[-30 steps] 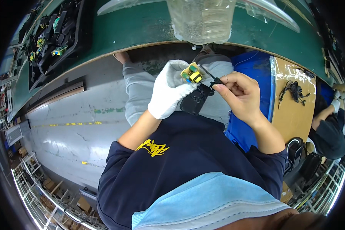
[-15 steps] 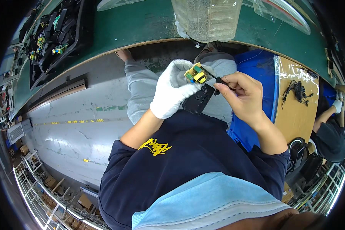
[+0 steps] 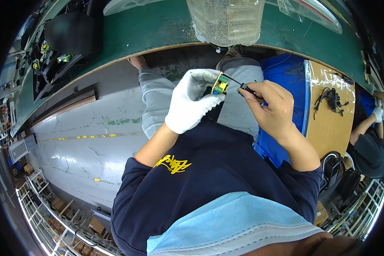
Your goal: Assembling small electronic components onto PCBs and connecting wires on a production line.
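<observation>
My left hand (image 3: 187,101), in a white knit glove, pinches a small circuit board (image 3: 219,86) by its edges, with yellow, green and blue parts on it. A black cable (image 3: 231,78) runs from the board's upper edge to my right hand (image 3: 272,104). That bare hand is closed on the cable by its ribbed black sleeve, between thumb and fingers. The two hands are a short way apart above my lap. Below the glove, a dark case (image 3: 214,113) is mostly hidden.
A clear plastic bin (image 3: 228,25) stands on the green bench (image 3: 149,27) ahead. At upper left lies a black tray (image 3: 83,64) with more boards. To the right, a blue crate (image 3: 281,85) adjoins a cardboard surface (image 3: 328,128) holding a coiled black cable (image 3: 333,101). A co-worker (image 3: 369,149) sits far right.
The board has turned in my left hand and shows more edge-on. My right hand has shifted slightly right with the cable. The dark case is more hidden behind the glove.
</observation>
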Action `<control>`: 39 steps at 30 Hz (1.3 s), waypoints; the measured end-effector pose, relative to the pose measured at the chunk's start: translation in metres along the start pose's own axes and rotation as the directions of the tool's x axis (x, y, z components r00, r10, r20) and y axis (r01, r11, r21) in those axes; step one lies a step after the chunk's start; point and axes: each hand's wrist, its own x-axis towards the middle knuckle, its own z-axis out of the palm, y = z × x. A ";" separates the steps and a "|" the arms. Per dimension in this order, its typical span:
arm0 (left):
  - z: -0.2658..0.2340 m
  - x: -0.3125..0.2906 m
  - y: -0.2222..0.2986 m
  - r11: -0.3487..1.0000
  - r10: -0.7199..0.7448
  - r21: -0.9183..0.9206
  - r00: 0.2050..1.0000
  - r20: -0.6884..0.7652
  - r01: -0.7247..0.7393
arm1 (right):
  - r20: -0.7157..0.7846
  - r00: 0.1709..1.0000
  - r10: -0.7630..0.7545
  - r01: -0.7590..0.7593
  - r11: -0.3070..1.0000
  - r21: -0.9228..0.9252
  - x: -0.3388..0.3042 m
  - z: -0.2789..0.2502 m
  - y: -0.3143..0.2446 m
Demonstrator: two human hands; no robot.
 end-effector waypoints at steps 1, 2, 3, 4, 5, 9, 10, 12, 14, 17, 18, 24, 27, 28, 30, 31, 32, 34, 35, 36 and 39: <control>0.000 0.000 0.001 1.000 -0.001 0.000 1.000 0.000 0.001 | 0.000 1.000 0.001 -0.001 1.000 0.000 0.000 0.000 0.000; -0.001 -0.001 0.003 1.000 -0.004 0.030 1.000 -0.002 0.004 | 0.021 1.000 0.010 -0.010 1.000 -0.004 0.001 0.000 0.001; -0.001 -0.001 0.004 0.998 -0.006 0.059 1.000 -0.003 0.006 | 0.042 0.999 0.019 -0.019 1.000 -0.009 0.001 0.000 0.000; -0.003 -0.001 0.004 0.998 -0.007 0.059 1.000 -0.003 0.007 | 0.042 0.999 0.020 -0.020 1.000 -0.009 0.000 0.000 0.000; -0.006 0.000 0.004 0.997 0.016 0.070 0.999 0.029 -0.018 | 0.048 0.993 0.106 -0.109 0.992 0.061 -0.001 0.001 -0.001; -0.011 0.001 0.000 0.998 0.037 0.050 0.996 0.082 -0.041 | 0.037 0.971 0.236 -0.239 0.950 0.204 -0.008 0.009 0.006; -0.011 0.003 0.000 0.998 0.037 0.050 0.996 0.082 -0.041 | 0.037 0.971 0.236 -0.239 0.949 0.204 -0.007 0.009 0.005; -0.011 0.006 0.001 0.985 -0.030 -0.169 0.998 0.047 0.038 | 0.058 0.952 0.302 -0.305 0.908 0.287 -0.004 0.010 0.002; -0.003 0.011 0.003 0.983 -0.046 -0.177 0.999 0.019 0.048 | 0.108 0.931 0.348 -0.364 0.879 0.307 -0.004 0.010 0.002; 0.003 0.018 0.016 0.982 -0.157 -0.095 0.984 0.080 0.164 | 0.171 0.897 0.407 -0.442 0.827 0.349 -0.004 0.011 0.005; 0.003 0.020 0.018 0.982 -0.155 -0.097 0.985 0.082 0.162 | 0.183 0.888 0.422 -0.460 0.806 0.373 -0.005 0.012 0.006; 0.006 0.029 0.029 0.953 -0.273 -0.102 0.954 0.126 0.286 | 0.077 0.938 0.337 -0.333 0.822 0.462 -0.003 0.017 0.017; 0.010 0.037 0.035 0.972 -0.231 -0.022 0.970 0.075 0.233 | -0.017 0.965 0.263 -0.234 0.882 0.409 0.007 0.008 0.018; 0.011 0.039 0.036 0.973 -0.227 -0.027 0.971 0.076 0.230 | -0.046 0.971 0.236 -0.200 0.900 0.388 0.011 0.003 0.017; 0.011 0.044 0.038 0.975 -0.173 0.149 0.983 0.054 0.163 | 0.112 0.949 0.295 -0.315 0.899 0.304 0.020 -0.017 0.007; 0.011 0.046 0.037 0.980 -0.136 0.156 0.990 0.041 0.128 | 0.162 0.949 0.270 -0.301 0.929 0.215 0.026 -0.025 0.004; 0.012 0.047 0.038 0.980 -0.133 0.153 0.990 0.040 0.126 | 0.164 0.950 0.267 -0.298 0.930 0.213 0.028 -0.028 0.004; 0.016 0.050 0.044 0.967 -0.091 0.239 0.996 0.012 0.085 | 0.102 0.992 0.078 -0.089 0.990 0.108 0.030 -0.031 0.004; 0.018 0.050 0.047 0.960 -0.061 0.273 0.998 0.013 0.055 | 0.102 0.991 0.081 -0.092 0.990 0.106 0.031 -0.033 0.001; 0.019 0.050 0.047 0.961 -0.063 0.272 0.998 0.014 0.056 | 0.087 0.990 0.113 -0.122 0.988 0.097 0.033 -0.034 -0.003; 0.022 0.050 0.047 0.958 -0.043 0.285 0.999 0.006 0.040 | 0.024 0.981 0.191 -0.192 0.968 0.164 0.033 -0.028 -0.011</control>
